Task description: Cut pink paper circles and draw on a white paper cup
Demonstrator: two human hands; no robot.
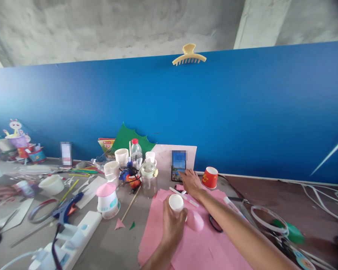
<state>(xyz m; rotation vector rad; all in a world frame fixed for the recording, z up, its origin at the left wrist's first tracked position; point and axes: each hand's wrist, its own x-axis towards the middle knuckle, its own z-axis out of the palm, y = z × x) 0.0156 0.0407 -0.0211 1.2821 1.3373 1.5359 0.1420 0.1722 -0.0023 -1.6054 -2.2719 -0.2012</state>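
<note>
My left hand (172, 225) is wrapped round a small white paper cup (176, 203), held upright over a pink paper sheet (191, 247). My right hand (190, 182) reaches forward, one finger stretched out and touching the screen of a phone (178, 166) that stands propped against a pale card at the blue partition. A pink paper cone (195, 221) lies on the sheet just right of my left hand. A white stick (183, 197) lies between my two hands.
A red paper cup (210, 177) stands right of the phone. Left of the sheet are a pink-and-white cup craft (107, 200), a clear jar (148, 176), a plastic bottle (136, 152), white cups, a blue glue gun (66, 209) and a power strip (73, 236). Cables (270, 221) lie at right.
</note>
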